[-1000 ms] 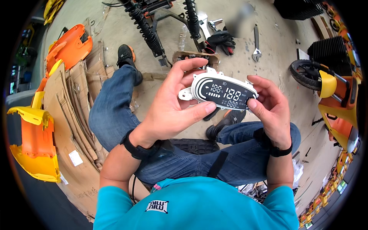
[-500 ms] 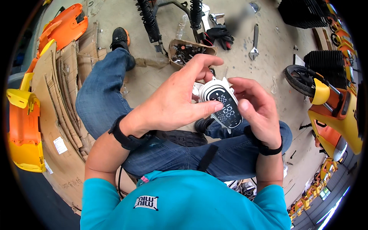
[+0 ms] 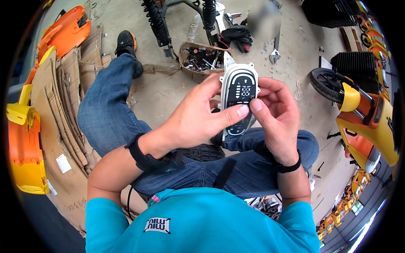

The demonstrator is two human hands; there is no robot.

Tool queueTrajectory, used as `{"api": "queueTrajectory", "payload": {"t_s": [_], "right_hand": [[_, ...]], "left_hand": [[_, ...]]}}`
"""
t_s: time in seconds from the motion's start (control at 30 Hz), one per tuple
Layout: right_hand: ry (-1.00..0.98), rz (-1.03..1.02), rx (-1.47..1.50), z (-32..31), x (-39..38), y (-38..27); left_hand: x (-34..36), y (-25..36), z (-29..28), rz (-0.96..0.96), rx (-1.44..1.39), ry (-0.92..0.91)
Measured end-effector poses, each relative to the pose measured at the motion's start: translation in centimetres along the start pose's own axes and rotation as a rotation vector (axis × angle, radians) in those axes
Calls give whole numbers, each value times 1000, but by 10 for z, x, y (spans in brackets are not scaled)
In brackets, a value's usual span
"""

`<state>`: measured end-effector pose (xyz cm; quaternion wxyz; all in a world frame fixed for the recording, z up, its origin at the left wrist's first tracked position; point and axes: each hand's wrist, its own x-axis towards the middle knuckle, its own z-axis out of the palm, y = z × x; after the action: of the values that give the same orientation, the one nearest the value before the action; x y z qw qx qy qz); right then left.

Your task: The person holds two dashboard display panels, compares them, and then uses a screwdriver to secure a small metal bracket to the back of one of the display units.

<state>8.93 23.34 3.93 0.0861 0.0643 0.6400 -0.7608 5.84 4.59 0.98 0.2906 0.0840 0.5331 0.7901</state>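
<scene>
A white-framed oval display unit [image 3: 239, 90] with a dark face stands lengthwise away from me between my hands. My left hand [image 3: 200, 116] grips its left side, fingers behind it and thumb pressed on the lower part of the face. My right hand [image 3: 274, 116] wraps round its right side, with the thumb tip on the face beside the left thumb. A pale tab sticks up past the unit's top end. Just beyond it is a cardboard box [image 3: 188, 61] of small dark hardware.
A bare fork with springs [image 3: 158, 27], gloves [image 3: 236, 40] and wrenches [image 3: 275, 55] lie ahead. Orange and yellow panels [image 3: 28, 152] and cardboard sheets [image 3: 71, 139] are at left. A yellow-orange vehicle [image 3: 367, 130] with a black wheel stands at right, near black ribbed stacks [image 3: 354, 69].
Both hands have turned the display from lying sideways to standing lengthwise, its top end now pointing away from me. The box behind it has come into fuller view.
</scene>
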Motion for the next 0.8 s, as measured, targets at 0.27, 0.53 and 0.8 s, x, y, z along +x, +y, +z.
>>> {"api": "queueTrajectory", "payload": {"t_s": [0.27, 0.53, 0.8], "right_hand": [[92, 22, -20, 12, -2, -1], [238, -513, -782, 6, 6, -13], [232, -578, -882, 6, 5, -13]], "left_hand": [[-2, -2, 11, 81, -52, 7], [-3, 10, 14, -52, -52, -61], [-3, 3, 19, -2, 116, -2]]}}
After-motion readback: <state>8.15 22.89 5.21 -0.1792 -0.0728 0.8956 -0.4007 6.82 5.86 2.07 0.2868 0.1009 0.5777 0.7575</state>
